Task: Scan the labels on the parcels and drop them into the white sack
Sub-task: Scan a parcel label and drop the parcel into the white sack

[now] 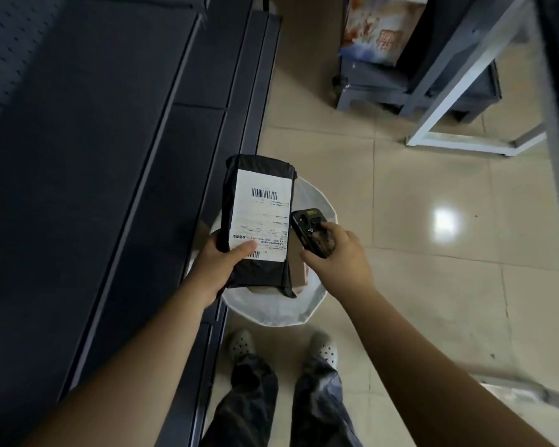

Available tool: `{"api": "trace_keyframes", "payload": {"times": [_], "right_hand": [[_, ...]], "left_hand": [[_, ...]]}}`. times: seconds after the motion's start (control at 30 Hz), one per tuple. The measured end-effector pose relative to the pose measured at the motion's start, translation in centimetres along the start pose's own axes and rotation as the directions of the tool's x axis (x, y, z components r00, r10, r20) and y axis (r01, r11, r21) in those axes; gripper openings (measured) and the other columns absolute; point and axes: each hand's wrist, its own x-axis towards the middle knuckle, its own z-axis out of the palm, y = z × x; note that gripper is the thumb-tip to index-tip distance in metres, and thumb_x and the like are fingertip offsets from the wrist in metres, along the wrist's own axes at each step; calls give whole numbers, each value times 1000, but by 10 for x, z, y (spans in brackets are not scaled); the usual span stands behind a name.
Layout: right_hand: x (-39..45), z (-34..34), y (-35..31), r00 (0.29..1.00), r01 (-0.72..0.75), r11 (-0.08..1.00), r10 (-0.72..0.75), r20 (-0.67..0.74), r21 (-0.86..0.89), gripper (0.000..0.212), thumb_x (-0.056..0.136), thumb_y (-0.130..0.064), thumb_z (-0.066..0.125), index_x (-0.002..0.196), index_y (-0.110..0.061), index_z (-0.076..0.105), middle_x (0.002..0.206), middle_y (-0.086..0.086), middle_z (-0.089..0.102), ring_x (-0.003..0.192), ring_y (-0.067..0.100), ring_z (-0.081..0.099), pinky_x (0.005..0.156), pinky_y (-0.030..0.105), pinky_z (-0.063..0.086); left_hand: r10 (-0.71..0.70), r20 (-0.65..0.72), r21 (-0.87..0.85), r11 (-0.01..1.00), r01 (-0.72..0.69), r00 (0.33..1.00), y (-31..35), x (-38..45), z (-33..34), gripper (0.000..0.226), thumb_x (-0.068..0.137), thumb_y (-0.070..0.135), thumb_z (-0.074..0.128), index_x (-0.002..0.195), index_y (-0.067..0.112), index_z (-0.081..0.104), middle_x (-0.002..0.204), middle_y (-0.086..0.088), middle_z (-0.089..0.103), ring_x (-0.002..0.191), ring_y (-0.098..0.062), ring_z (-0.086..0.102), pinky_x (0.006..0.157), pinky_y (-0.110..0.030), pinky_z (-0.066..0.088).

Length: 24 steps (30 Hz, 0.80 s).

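Note:
My left hand [218,264] grips the lower end of a black plastic parcel [255,275], thumb pressed on its white label [260,217] with barcodes facing up. My right hand [339,256] holds a dark handheld scanner [310,229] just right of the parcel, its tip touching or nearly touching the label's right edge. Both are held above the open white sack [317,304] standing on the floor. A brown parcel [299,269] shows inside the sack, partly hidden by the black one.
A long dark conveyor table [94,140] runs along the left, its edge beside the sack. My feet in pale clogs [325,350] stand just behind the sack. A grey stool with a printed box [375,30] and a white metal frame [459,143] stand at the far right on the tiled floor.

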Motion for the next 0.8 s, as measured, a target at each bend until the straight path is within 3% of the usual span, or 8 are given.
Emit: {"api": "trace_keyframes", "payload": {"times": [0.2, 0.33, 0.43, 0.6, 0.7, 0.8], "right_hand": [[35, 37, 32, 997, -67, 994, 62, 55, 86, 65, 79, -38, 76, 138, -27, 51, 122, 2, 55, 102, 13, 53, 87, 24, 40], [53, 60, 46, 990, -122, 988, 113, 89, 96, 66, 78, -44, 74, 138, -28, 49, 125, 0, 59, 107, 16, 58, 94, 32, 49], [67, 72, 54, 979, -188, 982, 186, 83, 27, 68, 77, -49, 70, 138, -32, 47, 125, 0, 60, 106, 18, 61, 92, 38, 53], [79, 76, 71, 962, -260, 964, 263, 77, -47, 66, 82, -46, 66, 142, -31, 42, 123, 3, 58, 79, 12, 60, 75, 29, 51], [80, 75, 81, 948, -313, 949, 315, 50, -48, 69, 79, -46, 67, 141, -31, 42, 127, 5, 57, 104, 24, 61, 93, 44, 52], [80, 77, 83, 945, -317, 945, 322, 59, -78, 70, 79, -46, 66, 142, -29, 42, 126, 7, 55, 108, 26, 59, 93, 45, 53]], "left_hand": [[-80, -42, -36, 996, 78, 996, -37, 37, 17, 33, 87, 23, 73, 118, 26, 63, 105, 13, 74, 98, -4, 68, 87, -24, 53], [-107, -44, -2, 994, 107, 993, -53, 58, 21, 47, 84, 16, 76, 124, 27, 52, 107, 14, 69, 98, -2, 64, 76, -18, 48], [-129, -45, 75, 988, 132, 991, -61, 76, 21, 52, 81, 17, 80, 123, 24, 50, 107, 11, 69, 97, -7, 65, 76, -22, 50], [-208, -159, 158, 960, 233, 965, -78, 99, 10, 61, 67, 32, 87, 117, 22, 54, 110, 4, 70, 101, -21, 67, 90, -44, 55], [-195, -206, 220, 946, 239, 959, -88, 107, -1, 50, 61, 34, 89, 104, 28, 65, 104, 5, 74, 95, -21, 70, 87, -46, 57], [-206, -196, 238, 938, 250, 959, -89, 113, 1, 44, 66, 29, 88, 104, 28, 67, 103, 5, 74, 94, -21, 71, 88, -46, 57]]}}
